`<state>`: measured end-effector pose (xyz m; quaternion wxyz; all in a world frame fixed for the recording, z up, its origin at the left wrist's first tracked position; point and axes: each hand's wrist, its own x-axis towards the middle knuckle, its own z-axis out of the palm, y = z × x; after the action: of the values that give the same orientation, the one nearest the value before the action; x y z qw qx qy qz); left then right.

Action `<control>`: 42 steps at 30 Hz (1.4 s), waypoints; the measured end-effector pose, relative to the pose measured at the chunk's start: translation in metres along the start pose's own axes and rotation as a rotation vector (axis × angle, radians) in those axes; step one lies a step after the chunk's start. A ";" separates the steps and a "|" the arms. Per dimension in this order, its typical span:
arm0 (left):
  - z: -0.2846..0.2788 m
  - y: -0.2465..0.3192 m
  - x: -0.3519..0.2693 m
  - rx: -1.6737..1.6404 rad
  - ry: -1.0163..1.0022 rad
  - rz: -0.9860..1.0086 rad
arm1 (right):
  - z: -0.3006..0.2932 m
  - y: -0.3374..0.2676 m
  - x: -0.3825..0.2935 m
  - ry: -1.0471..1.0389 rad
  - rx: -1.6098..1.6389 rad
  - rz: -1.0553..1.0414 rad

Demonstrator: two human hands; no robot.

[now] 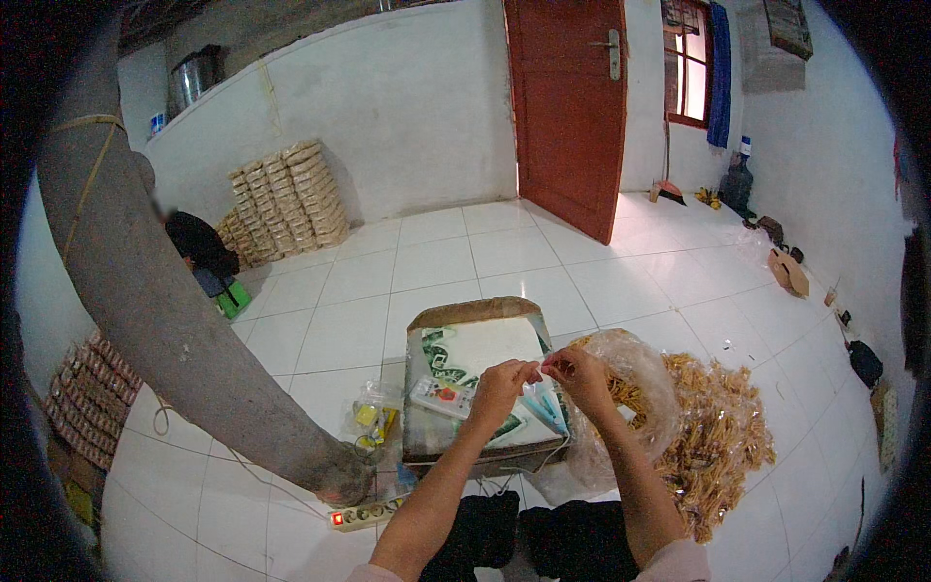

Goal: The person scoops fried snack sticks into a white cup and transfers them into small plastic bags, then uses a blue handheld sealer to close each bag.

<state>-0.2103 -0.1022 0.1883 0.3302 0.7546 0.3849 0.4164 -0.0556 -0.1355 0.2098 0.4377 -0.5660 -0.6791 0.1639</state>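
My left hand (pixel 505 389) and my right hand (pixel 582 378) meet above a box (pixel 494 335) with a white and green printed top. Fingertips of both hands pinch something small and pale, perhaps thin plastic; its shape is too small to tell. Beneath my hands, a white printed packet or case (pixel 441 396) and a clear bag with light-blue items (pixel 542 406) lie on the box. Beside my right hand stands an open clear plastic bag (pixel 651 436) holding thin yellow-brown sticks or strands. A large heap of small filled clear packets (pixel 716 436) lies to its right on the floor.
A power strip (pixel 364 515) with a lit red switch and cables lies by a slanting grey pillar (pixel 218 327). Yellow items in clear plastic (pixel 371 418) sit left of the box. Stacked packs (pixel 291 204) and a person in black (pixel 200 244) are farther off, near a red-brown door (pixel 567 109).
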 end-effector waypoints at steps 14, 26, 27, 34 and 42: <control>-0.013 -0.006 0.000 0.153 -0.142 0.112 | -0.015 -0.002 0.000 -0.356 0.638 0.213; -0.027 -0.018 0.010 -0.241 -0.186 -0.161 | -0.064 -0.007 -0.015 -0.261 0.519 0.298; -0.024 -0.014 0.011 -0.185 -0.209 -0.104 | -0.068 0.003 -0.017 -0.249 0.556 0.308; 0.004 -0.002 0.020 -0.316 -0.374 -0.150 | -0.103 0.051 -0.043 -0.159 0.505 0.258; 0.113 0.036 0.046 0.405 -0.181 0.536 | -0.131 0.083 -0.039 -0.141 0.061 0.184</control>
<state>-0.0832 -0.1009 0.1857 0.0855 0.9129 0.2168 0.3350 0.0979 -0.1818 0.2081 0.3892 -0.5993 -0.6481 0.2633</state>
